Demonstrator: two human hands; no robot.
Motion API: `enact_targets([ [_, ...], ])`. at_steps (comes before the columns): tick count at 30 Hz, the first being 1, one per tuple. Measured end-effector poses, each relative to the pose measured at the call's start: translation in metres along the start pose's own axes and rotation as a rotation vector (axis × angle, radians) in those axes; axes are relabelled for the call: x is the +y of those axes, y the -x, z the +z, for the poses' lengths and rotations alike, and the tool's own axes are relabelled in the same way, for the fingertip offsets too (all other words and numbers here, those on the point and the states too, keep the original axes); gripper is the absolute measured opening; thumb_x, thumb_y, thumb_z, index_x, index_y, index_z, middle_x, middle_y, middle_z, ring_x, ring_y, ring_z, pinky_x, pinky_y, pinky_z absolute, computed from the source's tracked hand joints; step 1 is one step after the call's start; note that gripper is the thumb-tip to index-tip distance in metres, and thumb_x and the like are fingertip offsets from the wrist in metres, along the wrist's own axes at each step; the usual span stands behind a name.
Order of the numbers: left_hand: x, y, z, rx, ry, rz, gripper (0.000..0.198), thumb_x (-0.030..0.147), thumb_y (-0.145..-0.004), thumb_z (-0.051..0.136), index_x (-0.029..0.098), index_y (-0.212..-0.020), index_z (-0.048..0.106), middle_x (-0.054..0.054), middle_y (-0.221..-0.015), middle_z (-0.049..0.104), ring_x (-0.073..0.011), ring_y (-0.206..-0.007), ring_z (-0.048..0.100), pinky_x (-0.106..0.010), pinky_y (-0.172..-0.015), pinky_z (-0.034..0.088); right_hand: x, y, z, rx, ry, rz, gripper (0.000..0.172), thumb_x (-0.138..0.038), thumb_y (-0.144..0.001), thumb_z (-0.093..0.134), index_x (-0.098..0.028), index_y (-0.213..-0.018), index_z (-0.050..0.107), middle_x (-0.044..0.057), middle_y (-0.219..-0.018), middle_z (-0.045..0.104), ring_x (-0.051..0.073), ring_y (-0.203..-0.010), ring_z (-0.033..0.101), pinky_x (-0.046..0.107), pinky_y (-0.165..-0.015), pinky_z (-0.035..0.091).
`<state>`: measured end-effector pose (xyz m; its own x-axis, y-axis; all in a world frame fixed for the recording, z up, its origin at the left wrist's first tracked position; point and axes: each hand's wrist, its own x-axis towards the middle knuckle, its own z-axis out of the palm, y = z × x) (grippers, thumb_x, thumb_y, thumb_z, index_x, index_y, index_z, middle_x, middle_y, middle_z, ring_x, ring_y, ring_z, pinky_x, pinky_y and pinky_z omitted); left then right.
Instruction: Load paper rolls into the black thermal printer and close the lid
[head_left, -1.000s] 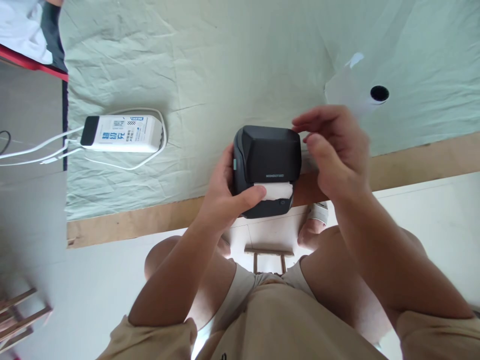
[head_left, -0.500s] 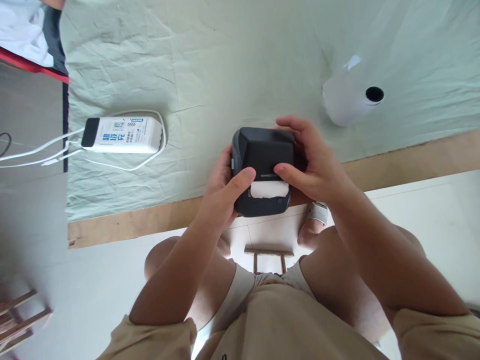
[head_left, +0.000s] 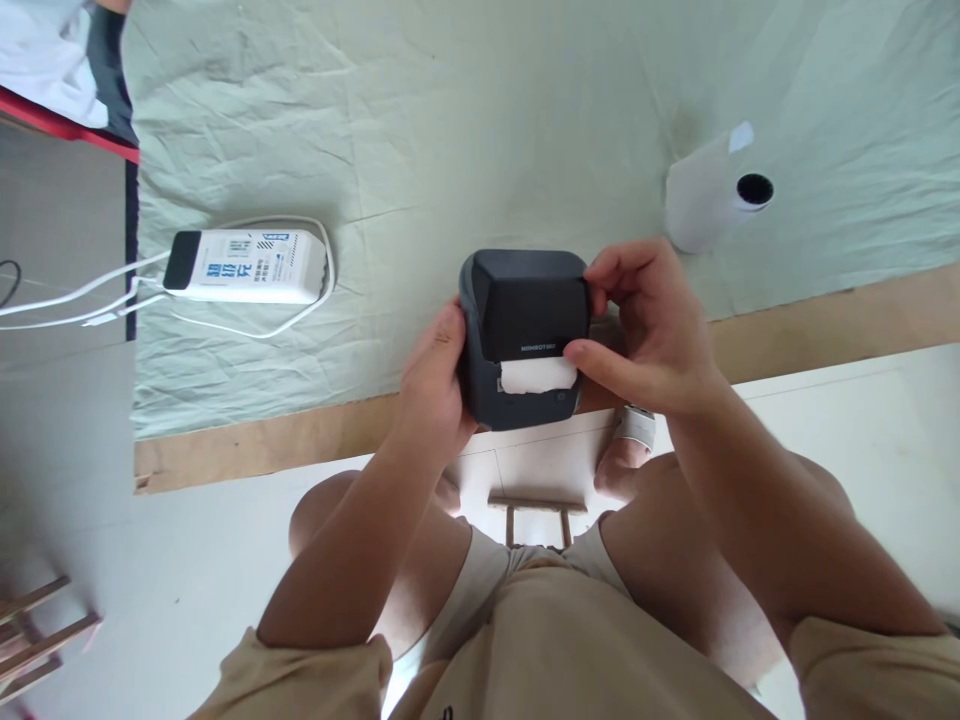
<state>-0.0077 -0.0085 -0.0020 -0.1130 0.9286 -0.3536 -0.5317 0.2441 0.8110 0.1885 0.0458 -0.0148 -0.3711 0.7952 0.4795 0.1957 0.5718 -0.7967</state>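
A dark label printer is held over the table's near edge, with a strip of white paper showing at its slot. My left hand grips the printer's left side, thumb along the edge, other fingers hidden beneath. At the right side, my right hand touches the printer with thumb and fingertips, the thumb beside the paper strip and the index finger at the upper right corner. A roll of white material with a black core lies on the cloth to the right.
The table wears a pale green cloth with a bare wooden edge. A white power strip with white cables lies at the left. Part of a person in white shows at the upper left. A wooden stool stands below.
My left thumb has slid off the printer's top to its left side. My right hand has shifted slightly right, uncovering the lettering. The white roll has moved a little right, its loose tab turned.
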Motion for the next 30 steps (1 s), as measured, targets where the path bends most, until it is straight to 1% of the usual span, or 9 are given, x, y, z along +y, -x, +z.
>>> enact_targets([
  [3,0.000,0.000,0.001,-0.055,0.029,0.021,0.019,0.043,-0.095,0.072,0.025,-0.089,0.071,0.002,-0.072,0.073,-0.0249,-0.098,0.080,-0.036,-0.081,0.069,-0.004,-0.002,-0.006,-0.029,0.016,0.008,0.046,-0.038,-0.084,0.080,-0.034,-0.122,0.054,-0.002,-0.091,0.056,0.017,-0.082,0.060,0.034,-0.071,0.054],
  [6,0.001,-0.001,0.002,-0.078,0.032,0.021,0.020,0.042,-0.094,0.074,0.024,-0.087,0.072,0.002,-0.071,0.071,-0.0233,-0.094,0.081,-0.033,-0.079,0.068,-0.012,-0.005,-0.013,-0.004,0.098,-0.015,0.050,-0.038,-0.076,0.089,-0.032,-0.115,0.059,-0.006,-0.079,0.054,0.012,-0.067,0.057,0.027,-0.057,0.051],
  [9,0.003,-0.002,0.004,-0.059,0.011,0.001,0.024,0.045,-0.091,0.078,0.023,-0.083,0.071,0.003,-0.067,0.069,-0.0223,-0.088,0.081,-0.031,-0.074,0.067,-0.026,-0.006,-0.015,0.128,0.240,-0.086,0.033,-0.039,-0.079,0.089,-0.029,-0.100,0.064,-0.011,-0.061,0.055,0.008,-0.049,0.051,0.024,-0.045,0.041],
  [12,0.005,-0.001,0.004,-0.031,-0.030,-0.016,0.027,0.048,-0.090,0.078,0.023,-0.082,0.072,0.003,-0.068,0.071,-0.0219,-0.087,0.080,-0.029,-0.072,0.067,-0.039,-0.007,-0.010,0.294,0.292,-0.076,0.010,-0.030,-0.094,0.076,-0.027,-0.092,0.066,-0.010,-0.053,0.060,0.010,-0.047,0.061,0.027,-0.043,0.040],
  [17,0.004,0.000,0.003,-0.025,-0.038,-0.039,0.024,0.047,-0.091,0.077,0.024,-0.089,0.075,0.002,-0.077,0.075,-0.0203,-0.089,0.080,-0.029,-0.075,0.066,-0.045,-0.013,-0.005,0.418,0.223,-0.053,0.006,-0.024,-0.096,0.070,-0.026,-0.094,0.065,-0.003,-0.074,0.073,0.013,-0.056,0.068,0.028,-0.044,0.042],
  [19,0.003,0.000,0.002,-0.065,-0.040,-0.070,0.027,0.051,-0.095,0.072,0.024,-0.095,0.075,0.001,-0.081,0.076,-0.0210,-0.090,0.080,-0.030,-0.076,0.066,-0.045,-0.015,-0.005,0.321,0.356,-0.037,0.008,-0.020,-0.093,0.071,-0.026,-0.092,0.066,-0.003,-0.083,0.077,0.010,-0.054,0.064,0.027,-0.046,0.040],
  [22,0.004,0.001,0.000,-0.191,-0.075,-0.077,0.037,0.058,-0.094,0.069,0.024,-0.108,0.074,-0.002,-0.087,0.077,-0.0220,-0.087,0.079,-0.031,-0.073,0.064,-0.048,-0.016,-0.007,0.066,0.577,-0.012,0.010,-0.016,-0.086,0.072,-0.024,-0.091,0.071,-0.005,-0.071,0.072,0.011,-0.053,0.060,0.027,-0.049,0.037],
  [25,0.006,0.001,0.000,-0.304,-0.140,-0.035,0.048,0.058,-0.087,0.079,0.022,-0.119,0.072,-0.004,-0.091,0.076,-0.0193,-0.080,0.076,-0.027,-0.066,0.060,-0.053,-0.017,-0.010,-0.174,0.649,0.058,0.026,-0.020,-0.082,0.073,-0.024,-0.108,0.075,-0.005,-0.067,0.070,0.013,-0.052,0.056,0.028,-0.048,0.033],
  [30,0.006,0.002,0.001,-0.357,-0.101,-0.021,0.039,0.048,-0.089,0.080,0.020,-0.116,0.073,-0.005,-0.099,0.078,-0.0172,-0.082,0.074,-0.024,-0.066,0.058,-0.064,-0.018,-0.020,-0.267,0.548,0.131,0.040,-0.021,-0.079,0.074,-0.025,-0.119,0.074,-0.005,-0.074,0.073,0.010,-0.049,0.051,0.028,-0.049,0.036],
])
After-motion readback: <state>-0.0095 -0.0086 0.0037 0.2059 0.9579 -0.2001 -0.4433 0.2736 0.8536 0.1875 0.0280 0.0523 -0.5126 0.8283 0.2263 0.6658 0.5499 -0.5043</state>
